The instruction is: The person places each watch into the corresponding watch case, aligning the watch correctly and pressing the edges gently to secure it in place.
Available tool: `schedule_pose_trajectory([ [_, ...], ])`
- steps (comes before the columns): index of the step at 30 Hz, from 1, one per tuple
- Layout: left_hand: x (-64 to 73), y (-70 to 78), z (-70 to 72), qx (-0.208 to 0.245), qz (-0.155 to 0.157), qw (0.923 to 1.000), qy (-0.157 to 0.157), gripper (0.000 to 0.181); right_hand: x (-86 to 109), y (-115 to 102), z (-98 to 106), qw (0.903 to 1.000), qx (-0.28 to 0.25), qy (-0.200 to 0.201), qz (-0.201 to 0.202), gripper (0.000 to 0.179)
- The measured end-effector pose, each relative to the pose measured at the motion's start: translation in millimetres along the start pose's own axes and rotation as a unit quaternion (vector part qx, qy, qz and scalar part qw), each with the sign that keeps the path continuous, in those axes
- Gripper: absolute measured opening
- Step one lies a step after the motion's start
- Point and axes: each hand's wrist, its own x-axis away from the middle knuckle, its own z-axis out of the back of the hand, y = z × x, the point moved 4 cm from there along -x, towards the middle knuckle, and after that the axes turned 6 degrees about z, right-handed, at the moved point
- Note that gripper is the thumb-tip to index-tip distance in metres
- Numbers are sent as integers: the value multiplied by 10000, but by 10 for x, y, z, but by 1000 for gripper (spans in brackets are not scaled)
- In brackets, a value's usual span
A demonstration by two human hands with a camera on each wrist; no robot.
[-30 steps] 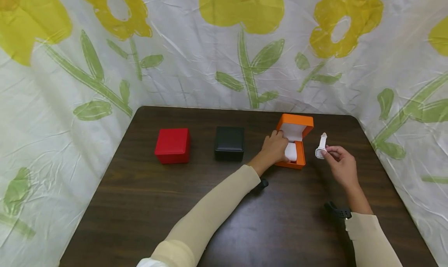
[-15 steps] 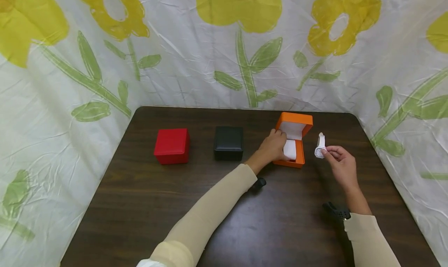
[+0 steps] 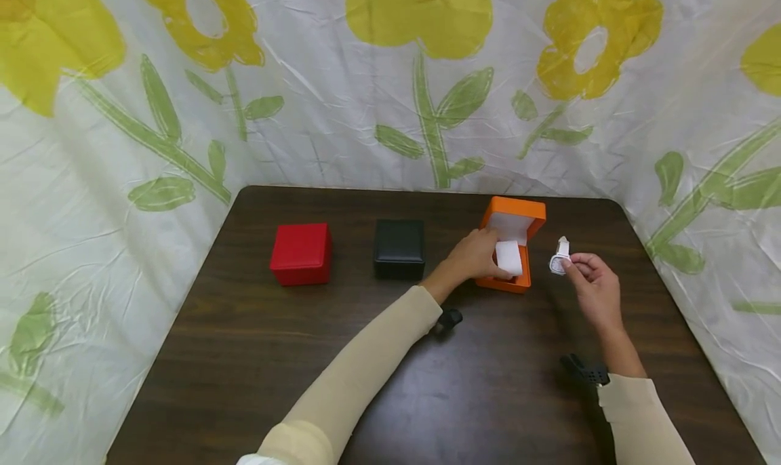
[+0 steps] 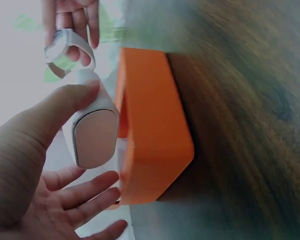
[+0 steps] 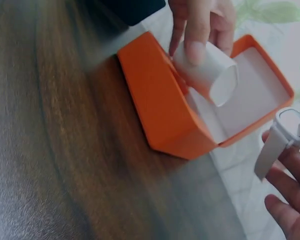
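My left hand [image 3: 472, 255] grips a white watch cushion [image 3: 508, 258] between thumb and fingers at the mouth of an orange watch box [image 3: 504, 285]. In the left wrist view the thumb lies across the top of the cushion [image 4: 96, 140], whose pinkish flat end faces the camera. The cushion [image 5: 200, 70] sits tilted over the box's opening in the right wrist view, the white-lined lid raised behind it. To the right of the box, my right hand [image 3: 598, 289] pinches a white wristwatch [image 3: 558, 258] by its case, the strap standing up and away from the fingers.
A closed black box [image 3: 399, 249] stands left of the orange one, and a closed red box [image 3: 301, 253] is farther left. All are on a dark wooden table [image 3: 244, 356]. A flowered white cloth [image 3: 317, 112] hangs behind the table's far edge.
The cushion has risen and tilted out of the box's base in my left hand. The watch has turned slightly in my right hand, which stays in nearly the same place.
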Motion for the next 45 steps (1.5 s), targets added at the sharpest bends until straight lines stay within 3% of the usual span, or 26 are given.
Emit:
schedule_pose_trajectory([
  [5, 124, -71, 42, 694, -57, 9975, -123, 80, 10, -50, -13, 9996, 111, 78, 229, 16],
  [10, 228, -117, 85, 1307, -334, 9908, -103, 80, 43, -206, -81, 9993, 150, -41, 352, 14],
  [17, 325, -203, 92, 2226, -478, 9737, -69, 82, 84, -343, -198, 9977, -591, -164, 279, 7],
  [22, 398, -280, 90, 2976, -485, 9534, -88, 82, 78, -308, -274, 9924, -1197, -197, 205, 5],
  [28, 523, -293, 142, 4149, -347, 9087, -309, 81, 129, -366, -365, 9862, -1606, -400, 93, 5],
  [30, 569, -290, 173, 4364, -349, 8986, -310, 81, 141, -391, -404, 9836, -1731, -502, 96, 5],
  [42, 710, -252, 272, 4514, -670, 8895, -216, 75, 197, -524, -632, 9780, -1847, -907, 350, 8],
  [45, 723, -263, 274, 4480, -671, 8914, -158, 74, 223, -559, -682, 9778, -1765, -1033, 449, 10],
])
